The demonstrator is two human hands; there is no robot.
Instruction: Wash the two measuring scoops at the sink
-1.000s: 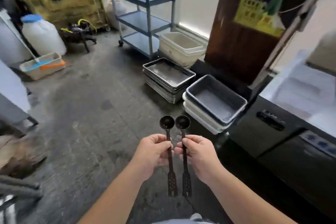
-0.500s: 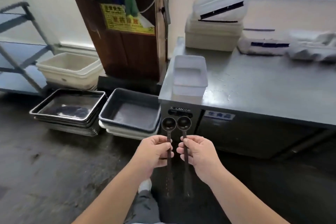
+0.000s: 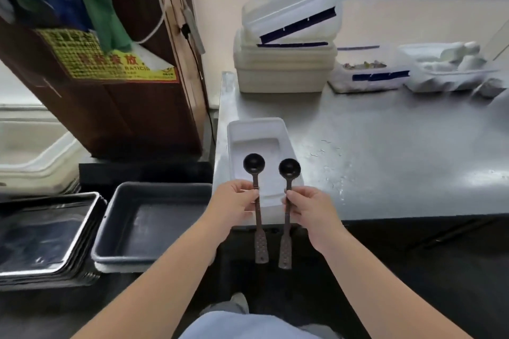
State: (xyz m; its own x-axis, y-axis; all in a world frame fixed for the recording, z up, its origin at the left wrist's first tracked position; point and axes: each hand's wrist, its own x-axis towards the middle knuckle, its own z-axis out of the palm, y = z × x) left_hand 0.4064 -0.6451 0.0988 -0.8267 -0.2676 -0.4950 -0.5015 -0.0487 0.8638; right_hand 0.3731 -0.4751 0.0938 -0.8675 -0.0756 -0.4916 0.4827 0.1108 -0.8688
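Each hand pinches one dark measuring scoop by the upper part of its stem. The left hand [image 3: 234,205] is closed on the left scoop [image 3: 256,201], and the right hand [image 3: 309,209] is closed on the right scoop [image 3: 286,209]. The two hands are apart, with a gap between them.

Both scoops stand nearly upright, long axis running top to bottom of the view: round bowls up and away from the person, flat handle ends hanging down below the fingers. The bowls are small, black and shallow, open faces turned toward the camera. The stems are thin and brown, widening at the bottom into paddle-shaped ends dotted with small holes. The two scoops lie roughly parallel and do not touch; the lower ends lean slightly toward each other.

Just beyond the hands, behind the bowls, a white rectangular plastic tub [image 3: 256,129] with rounded corners sits at the near left corner of a matte stainless-steel counter [image 3: 385,159]. Farther beyond the hands, stacked white lidded bins [image 3: 283,69] stand on the counter. To the left of the left hand, lower down, is a grey plastic bin [image 3: 154,217] on the dark floor.
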